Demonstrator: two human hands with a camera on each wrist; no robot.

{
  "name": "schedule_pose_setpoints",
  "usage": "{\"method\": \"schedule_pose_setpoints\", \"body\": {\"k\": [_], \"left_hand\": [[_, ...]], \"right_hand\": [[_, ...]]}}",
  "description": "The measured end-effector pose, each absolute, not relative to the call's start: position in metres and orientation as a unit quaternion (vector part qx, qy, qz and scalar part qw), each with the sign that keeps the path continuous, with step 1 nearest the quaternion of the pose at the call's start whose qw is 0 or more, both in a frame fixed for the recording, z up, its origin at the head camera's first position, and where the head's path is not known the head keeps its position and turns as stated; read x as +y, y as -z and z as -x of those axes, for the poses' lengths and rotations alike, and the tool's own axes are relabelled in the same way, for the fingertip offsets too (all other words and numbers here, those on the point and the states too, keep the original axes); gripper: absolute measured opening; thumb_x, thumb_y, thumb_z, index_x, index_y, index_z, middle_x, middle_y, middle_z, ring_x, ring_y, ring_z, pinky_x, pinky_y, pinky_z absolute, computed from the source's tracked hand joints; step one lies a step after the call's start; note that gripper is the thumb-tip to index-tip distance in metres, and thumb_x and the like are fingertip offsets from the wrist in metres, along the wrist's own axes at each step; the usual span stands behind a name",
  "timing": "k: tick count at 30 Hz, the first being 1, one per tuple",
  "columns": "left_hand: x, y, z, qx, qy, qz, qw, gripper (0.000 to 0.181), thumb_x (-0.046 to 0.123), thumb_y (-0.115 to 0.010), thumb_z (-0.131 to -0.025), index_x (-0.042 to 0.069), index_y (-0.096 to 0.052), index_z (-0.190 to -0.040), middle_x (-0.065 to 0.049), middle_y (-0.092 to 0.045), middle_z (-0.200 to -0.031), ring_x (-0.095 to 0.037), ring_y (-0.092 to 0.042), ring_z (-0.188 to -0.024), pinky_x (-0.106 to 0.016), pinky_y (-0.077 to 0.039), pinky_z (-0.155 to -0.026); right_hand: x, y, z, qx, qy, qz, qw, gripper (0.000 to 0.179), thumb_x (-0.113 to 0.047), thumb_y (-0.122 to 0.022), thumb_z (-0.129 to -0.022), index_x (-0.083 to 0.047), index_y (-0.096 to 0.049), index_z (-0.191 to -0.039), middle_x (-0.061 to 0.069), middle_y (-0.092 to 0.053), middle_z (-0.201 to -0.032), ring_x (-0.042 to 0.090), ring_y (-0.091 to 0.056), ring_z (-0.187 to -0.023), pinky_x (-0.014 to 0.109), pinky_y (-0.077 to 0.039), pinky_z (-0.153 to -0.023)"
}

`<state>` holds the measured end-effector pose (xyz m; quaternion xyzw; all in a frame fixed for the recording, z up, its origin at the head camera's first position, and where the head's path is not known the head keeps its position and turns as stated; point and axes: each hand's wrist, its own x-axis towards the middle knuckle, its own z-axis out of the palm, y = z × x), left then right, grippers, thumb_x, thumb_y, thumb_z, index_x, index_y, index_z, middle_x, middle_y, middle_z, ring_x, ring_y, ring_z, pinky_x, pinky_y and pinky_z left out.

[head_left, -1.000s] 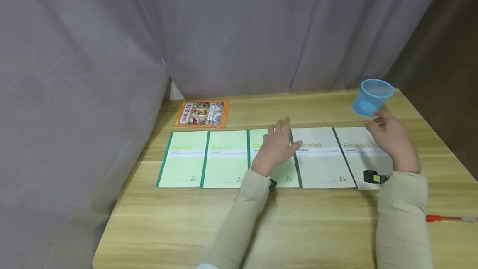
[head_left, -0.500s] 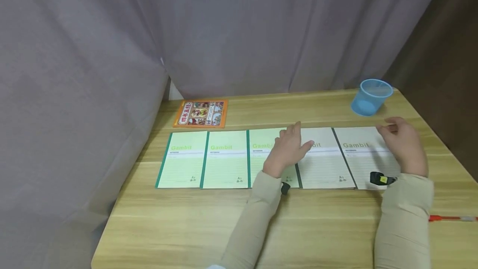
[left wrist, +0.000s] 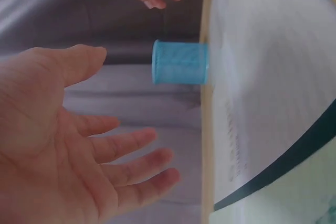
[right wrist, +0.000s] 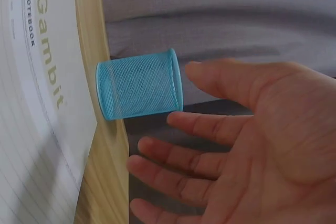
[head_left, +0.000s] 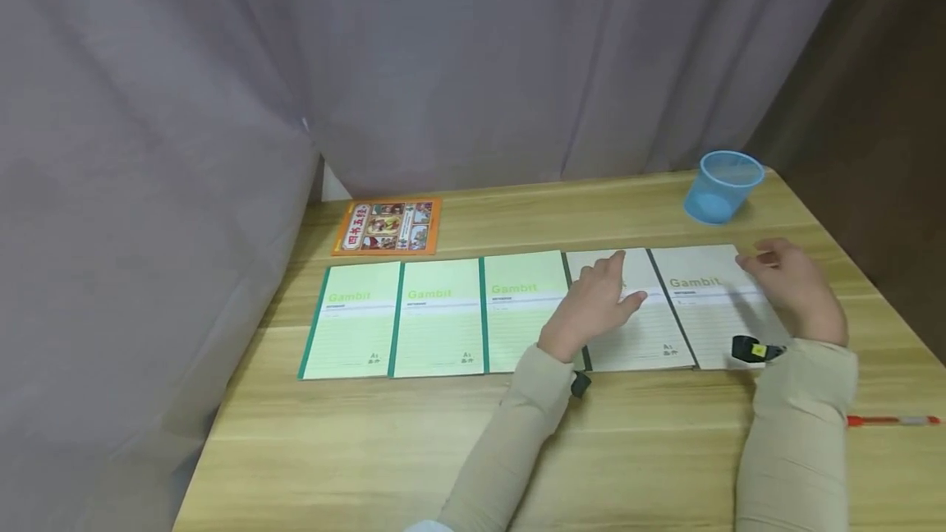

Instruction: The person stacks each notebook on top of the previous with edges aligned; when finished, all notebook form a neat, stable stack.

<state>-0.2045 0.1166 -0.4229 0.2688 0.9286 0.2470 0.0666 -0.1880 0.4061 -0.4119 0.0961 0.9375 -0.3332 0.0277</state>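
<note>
A row of Gambit notebooks lies flat on the table: three green ones, such as the middle green notebook (head_left: 438,327), then two white ones. My left hand (head_left: 591,306) is held over the left white notebook (head_left: 643,335), fingers extended and thumb apart. In the left wrist view the left palm (left wrist: 52,150) holds nothing. My right hand (head_left: 801,294) hovers by the right edge of the right white notebook (head_left: 709,318), casting a shadow on it. Its fingers (right wrist: 178,153) are relaxed and hold nothing in the right wrist view.
A blue mesh pen cup (head_left: 720,195) stands at the back right. An orange picture-covered book (head_left: 388,228) lies at the back left. A red pen (head_left: 890,420) lies right of the right sleeve. Grey curtain (head_left: 443,64) hangs behind the table (head_left: 332,458).
My left hand has moved right, from the third green notebook to over the left white one. My right hand has drawn away from the pen cup toward the right. The head view has shifted slightly.
</note>
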Motion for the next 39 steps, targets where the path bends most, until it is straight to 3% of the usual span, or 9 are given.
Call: {"method": "schedule_pose_setpoints", "body": {"k": [7, 13, 17, 24, 33, 36, 39], "left_hand": [[0.131, 0.437, 0.196, 0.930, -0.227, -0.285, 0.056, 0.069, 0.042, -0.052, -0.104, 0.006, -0.030, -0.158, -0.007, -0.048, -0.152, -0.026, -0.051, -0.133, -0.032, -0.044, -0.107], [0.145, 0.446, 0.187, 0.924, -0.207, -0.315, 0.065, 0.065, 0.040, -0.051, -0.105, 0.010, -0.031, -0.159, 0.000, -0.047, -0.153, -0.017, -0.047, -0.137, -0.027, -0.031, -0.115], [0.154, 0.448, 0.183, 0.922, -0.203, -0.320, 0.073, 0.065, 0.040, -0.053, -0.104, 0.012, -0.031, -0.159, 0.005, -0.047, -0.152, -0.014, -0.052, -0.130, -0.022, -0.039, -0.107], [0.164, 0.455, 0.173, 0.913, -0.198, -0.348, 0.075, 0.065, 0.039, -0.054, -0.104, 0.011, -0.032, -0.158, 0.002, -0.052, -0.148, -0.014, -0.052, -0.129, -0.022, -0.045, -0.102], [0.173, 0.465, 0.167, 0.909, -0.173, -0.368, 0.091, 0.067, 0.040, -0.054, -0.103, 0.010, -0.032, -0.158, 0.002, -0.047, -0.153, -0.008, -0.046, -0.135, -0.021, -0.032, -0.112], [0.174, 0.468, 0.165, 0.915, -0.150, -0.366, 0.084, 0.065, 0.042, -0.055, -0.102, 0.009, -0.037, -0.156, 0.003, -0.055, -0.145, -0.010, -0.055, -0.117, -0.021, -0.045, -0.093], [0.175, 0.470, 0.161, 0.918, -0.126, -0.368, 0.076, 0.059, 0.044, -0.057, -0.101, 0.010, -0.047, -0.148, 0.005, -0.063, -0.128, -0.011, -0.050, -0.092, -0.021, -0.044, -0.070]], "right_hand": [[0.416, 0.417, 0.187, 0.946, 0.308, -0.072, 0.065, 0.073, -0.041, -0.040, -0.107, 0.023, -0.028, -0.140, 0.048, -0.032, -0.136, 0.064, -0.036, -0.119, 0.072, -0.035, -0.093], [0.417, 0.420, 0.186, 0.937, 0.319, -0.085, 0.109, 0.080, -0.045, -0.042, -0.105, 0.023, -0.023, -0.142, 0.049, -0.028, -0.139, 0.064, -0.033, -0.123, 0.071, -0.034, -0.096], [0.418, 0.419, 0.186, 0.929, 0.333, -0.083, 0.134, 0.082, -0.043, -0.045, -0.105, 0.026, -0.019, -0.142, 0.050, -0.021, -0.142, 0.065, -0.026, -0.127, 0.073, -0.029, -0.100], [0.420, 0.423, 0.181, 0.929, 0.328, -0.101, 0.138, 0.082, -0.044, -0.047, -0.104, 0.024, -0.021, -0.142, 0.051, -0.022, -0.141, 0.064, -0.029, -0.125, 0.073, -0.032, -0.098], [0.431, 0.432, 0.182, 0.930, 0.319, -0.094, 0.159, 0.069, -0.018, -0.056, -0.096, 0.025, -0.023, -0.139, 0.050, -0.025, -0.138, 0.064, -0.032, -0.120, 0.072, -0.035, -0.095], [0.433, 0.435, 0.182, 0.925, 0.327, -0.095, 0.168, 0.068, -0.017, -0.054, -0.096, 0.025, -0.021, -0.139, 0.050, -0.026, -0.137, 0.064, -0.034, -0.119, 0.070, -0.037, -0.095], [0.433, 0.438, 0.180, 0.920, 0.336, -0.094, 0.178, 0.067, -0.016, -0.054, -0.096, 0.025, -0.021, -0.138, 0.049, -0.027, -0.135, 0.062, -0.035, -0.117, 0.069, -0.039, -0.093]]}}
